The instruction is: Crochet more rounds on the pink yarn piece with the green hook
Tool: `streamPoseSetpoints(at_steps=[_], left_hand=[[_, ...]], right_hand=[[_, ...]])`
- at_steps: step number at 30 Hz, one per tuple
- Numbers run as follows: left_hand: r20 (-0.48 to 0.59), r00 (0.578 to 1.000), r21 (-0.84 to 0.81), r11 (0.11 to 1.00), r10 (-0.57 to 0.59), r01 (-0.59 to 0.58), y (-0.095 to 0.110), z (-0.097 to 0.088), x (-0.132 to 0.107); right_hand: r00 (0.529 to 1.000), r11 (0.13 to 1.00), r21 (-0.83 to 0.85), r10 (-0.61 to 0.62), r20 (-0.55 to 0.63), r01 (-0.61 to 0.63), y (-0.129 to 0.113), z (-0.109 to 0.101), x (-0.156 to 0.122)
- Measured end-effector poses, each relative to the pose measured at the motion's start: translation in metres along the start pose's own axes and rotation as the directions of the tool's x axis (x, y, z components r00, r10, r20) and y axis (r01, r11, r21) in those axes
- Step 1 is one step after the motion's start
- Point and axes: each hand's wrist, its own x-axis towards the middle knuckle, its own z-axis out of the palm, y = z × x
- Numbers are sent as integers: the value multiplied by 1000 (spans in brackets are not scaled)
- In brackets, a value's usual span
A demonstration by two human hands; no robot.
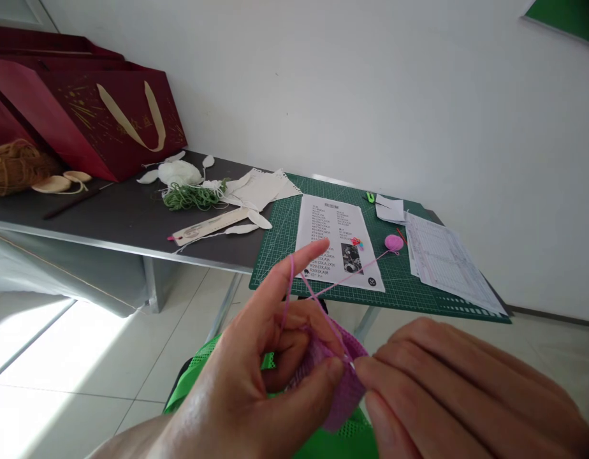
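My left hand (270, 357) pinches a pink-purple crochet piece (340, 408) between thumb and fingers, its index finger raised. A strand of pink yarn (318, 299) loops over that finger and runs down to the edge of the piece. Close beside it, my right hand (447, 389) is closed in a pinch on a crochet hook (350, 364); only a pale bit of it shows at the stitches, the rest hidden by the fingers. From the work, the yarn stretches across the table to a small pink yarn ball (394, 243).
A printed pattern sheet (318, 220) with small coloured markers (356, 243) lies on a green cutting mat (280, 236). Filled-in paper forms (452, 261) are at right. Leftward are green yarn (192, 196), white crocheted pieces (180, 172), brown yarn (20, 169) and red gift bags (98, 115).
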Motion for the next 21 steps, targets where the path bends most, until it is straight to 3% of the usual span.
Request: streamPoseSetpoints(at_steps=[4, 6, 8, 11, 13, 19, 21], left_hand=[[-195, 980, -32, 998, 50, -57, -7, 16, -3], [-269, 962, -62, 996, 51, -70, -10, 21, -4], [-274, 961, -111, 992, 19, -51, -11, 23, -3], [-193, 975, -205, 976, -112, 71, -7, 19, 0], [-120, 972, -256, 953, -200, 164, -4, 14, 3], [131, 979, -361, 913, -154, 191, -6, -3, 8], [174, 971, -368, 904, -161, 216, -7, -6, 8]], right_hand=[[986, 984, 82, 151, 75, -157, -5, 25, -12], [977, 969, 139, 209, -31, -203, -5, 38, -22], [963, 966, 157, 226, -144, -203, -4, 49, -30], [945, 972, 184, 192, -266, -146, -2, 55, -37], [945, 970, 210, 179, -275, -123, -1, 53, -38], [921, 948, 291, 226, -318, -132, -5, 41, -34], [939, 944, 295, 225, -261, -145, -5, 32, -35]])
